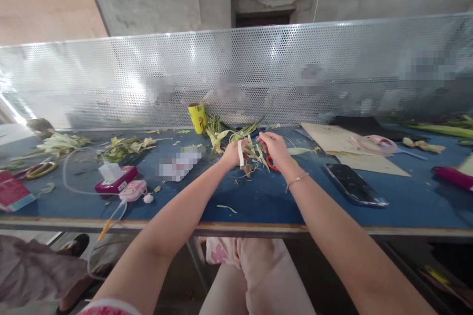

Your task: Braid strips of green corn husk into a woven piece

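My left hand is closed on a pale, flat strip of plant leaf, which hangs down from the fingers. Just to its right, my right hand has its fingers bent together in a pinch; what they hold, if anything, is too small to make out. Green and cream leaves lie heaped behind and between the hands. A red-orange scissors handle shows beneath my right hand, the rest of it hidden. On the blue table below my hands lies a small brownish tuft.
A yellow tube stands behind the leaves. To the left are a tissue box, a pink case with a cable, and yellow-handled scissors. A phone and brown paper lie right. A perforated metal screen rises behind.
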The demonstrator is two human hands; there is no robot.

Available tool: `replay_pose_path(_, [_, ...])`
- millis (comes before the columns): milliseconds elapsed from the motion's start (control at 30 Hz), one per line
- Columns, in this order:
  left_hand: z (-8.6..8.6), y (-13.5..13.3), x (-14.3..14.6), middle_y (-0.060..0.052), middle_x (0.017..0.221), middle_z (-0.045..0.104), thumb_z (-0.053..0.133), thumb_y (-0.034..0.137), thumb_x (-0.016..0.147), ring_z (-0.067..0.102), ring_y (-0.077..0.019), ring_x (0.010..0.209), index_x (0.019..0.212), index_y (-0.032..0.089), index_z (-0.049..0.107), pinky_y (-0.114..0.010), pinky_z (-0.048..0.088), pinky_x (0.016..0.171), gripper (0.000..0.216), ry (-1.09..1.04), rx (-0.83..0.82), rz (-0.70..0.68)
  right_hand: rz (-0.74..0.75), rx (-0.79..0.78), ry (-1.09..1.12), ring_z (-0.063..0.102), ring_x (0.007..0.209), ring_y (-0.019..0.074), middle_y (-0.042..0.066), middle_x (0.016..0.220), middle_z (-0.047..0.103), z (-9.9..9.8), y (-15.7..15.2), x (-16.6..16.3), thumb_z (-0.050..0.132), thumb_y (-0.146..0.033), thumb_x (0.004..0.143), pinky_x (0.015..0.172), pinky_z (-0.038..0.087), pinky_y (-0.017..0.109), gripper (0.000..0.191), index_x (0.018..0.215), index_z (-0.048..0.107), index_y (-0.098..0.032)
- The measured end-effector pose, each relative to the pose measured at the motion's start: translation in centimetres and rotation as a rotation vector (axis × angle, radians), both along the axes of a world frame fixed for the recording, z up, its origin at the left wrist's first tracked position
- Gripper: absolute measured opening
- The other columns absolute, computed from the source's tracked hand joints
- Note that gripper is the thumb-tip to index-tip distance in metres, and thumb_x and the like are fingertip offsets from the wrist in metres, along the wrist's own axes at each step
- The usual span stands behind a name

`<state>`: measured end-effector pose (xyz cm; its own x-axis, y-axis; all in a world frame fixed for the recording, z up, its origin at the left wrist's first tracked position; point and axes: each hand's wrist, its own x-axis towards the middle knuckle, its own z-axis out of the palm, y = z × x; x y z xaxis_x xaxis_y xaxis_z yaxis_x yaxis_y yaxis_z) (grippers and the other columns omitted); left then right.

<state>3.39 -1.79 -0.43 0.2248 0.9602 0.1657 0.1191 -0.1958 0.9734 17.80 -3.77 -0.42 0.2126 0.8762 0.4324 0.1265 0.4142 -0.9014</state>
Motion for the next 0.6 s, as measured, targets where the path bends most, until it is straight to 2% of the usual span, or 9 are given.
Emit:
replay_pose_path(67, [0.2, -0.2, 0.3, -0.003, 0.05, 0.057, 0.051, 0.036, 0.086, 0.051, -0.0117, 0.038, 0.066, 0.014, 0.054, -0.025, 0.042, 0.045, 0.03, -0.105, -0.106, -0.047, -0.065, -0.017, -0.07, 0.059, 0.069, 0.0183, 0.006, 0.067, 0.065, -0.3, 0.6, 0.4, 0.055, -0.045, 0.078, 0.067, 0.043, 0.031, 0.034, 0.059, 0.064, -0.019])
replay_pose_path(167, [0.7, -0.9, 0.4, -0.003, 0.05, 0.058, 0.052, 0.035, 0.085, 0.054, -0.0133, 0.039, 0.069, 0.014, 0.054, -0.025, 0.044, 0.045, 0.027, -0.131, -0.176, -0.165, 0.067, -0.139, -0.082, 0.065, 0.08, 0.0239, 0.009, 0.07, 0.07, -0.7, 0.9, 0.3, 0.052, -0.051, 0.081, 0.077, 0.047, 0.035, 0.041, 0.062, 0.068, -0.018])
replay_pose_path(267, [1.1, -1.7, 0.2, -0.006, 0.055, 0.061, 0.049, 0.033, 0.086, 0.056, -0.0142, 0.041, 0.07, 0.012, 0.057, -0.026, 0.045, 0.045, 0.027, -0.082, -0.202, -0.287, 0.23, -0.249, 0.158, 0.066, 0.075, 0.0222, 0.008, 0.07, 0.07, -0.7, 0.6, -0.4, 0.049, -0.05, 0.085, 0.07, 0.05, 0.033, 0.04, 0.076, 0.069, -0.017])
replay_pose_path(367, [1.2, -2.1, -0.1, -0.008, 0.057, 0.062, 0.05, 0.032, 0.084, 0.056, -0.0138, 0.042, 0.065, 0.011, 0.059, -0.026, 0.046, 0.047, 0.029, -0.011, -0.257, -0.419, 0.281, -0.291, 0.502, 0.065, 0.067, 0.0153, 0.006, 0.077, 0.071, 0.0, 0.2, -0.8, 0.049, -0.034, 0.089, 0.062, 0.051, 0.028, 0.022, 0.085, 0.065, -0.019])
replay_pose_path(500, [1.0, -1.9, -0.5, -0.01, 0.056, 0.063, 0.055, 0.035, 0.079, 0.051, -0.0116, 0.042, 0.06, 0.011, 0.059, -0.023, 0.041, 0.045, 0.03, 0.054, -0.335, -0.498, 0.275, -0.163, 0.828, 0.06, 0.059, 0.0086, 0.001, 0.072, 0.067, 1.3, -0.1, 0.3, 0.044, -0.021, 0.091, 0.057, 0.05, 0.021, 0.018, 0.081, 0.059, -0.019])
replay_pose_path(600, [0.8, -1.4, -0.7, -0.011, 0.053, 0.062, 0.055, 0.028, 0.076, 0.038, -0.0075, 0.036, 0.055, 0.013, 0.056, -0.02, 0.028, 0.037, 0.026, -0.005, -0.38, -0.413, 0.254, 0.031, 0.899, 0.046, 0.046, 0.0054, -0.006, 0.055, 0.05, 1.8, -0.2, 1.3, 0.047, -0.021, 0.09, 0.048, 0.043, 0.017, 0.017, 0.074, 0.053, -0.02])
